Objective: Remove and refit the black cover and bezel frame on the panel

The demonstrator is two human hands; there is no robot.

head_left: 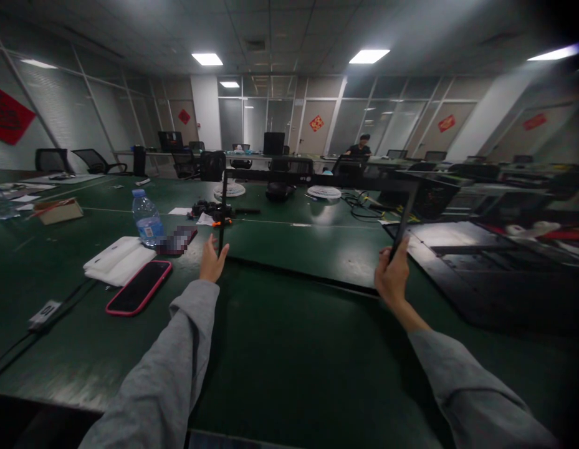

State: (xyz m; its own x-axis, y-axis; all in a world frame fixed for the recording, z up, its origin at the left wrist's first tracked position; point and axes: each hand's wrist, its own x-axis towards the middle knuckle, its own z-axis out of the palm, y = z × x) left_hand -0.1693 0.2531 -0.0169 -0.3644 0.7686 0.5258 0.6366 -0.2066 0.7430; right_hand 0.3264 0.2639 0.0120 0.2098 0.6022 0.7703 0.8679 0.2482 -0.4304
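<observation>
A thin black rectangular frame [308,280] stands upright over the green table [289,362], with an open middle through which the table shows. My left hand [212,259] grips its left side near the lower corner, thumb and fingers on either side of the bar. On the right, my right hand [392,271] is wrapped round the other side bar, also low down. The frame's top bar carries a small light logo. Left of my left hand lie a phone with a pink case [139,288] and a white folded cloth or packet [118,260].
A water bottle [148,219] and a dark pixelated item [177,240] stand at the left. Large dark panels [495,268] lie at the right. Behind the frame are white fans [324,192] and cables [359,204]. A person [359,148] sits far back.
</observation>
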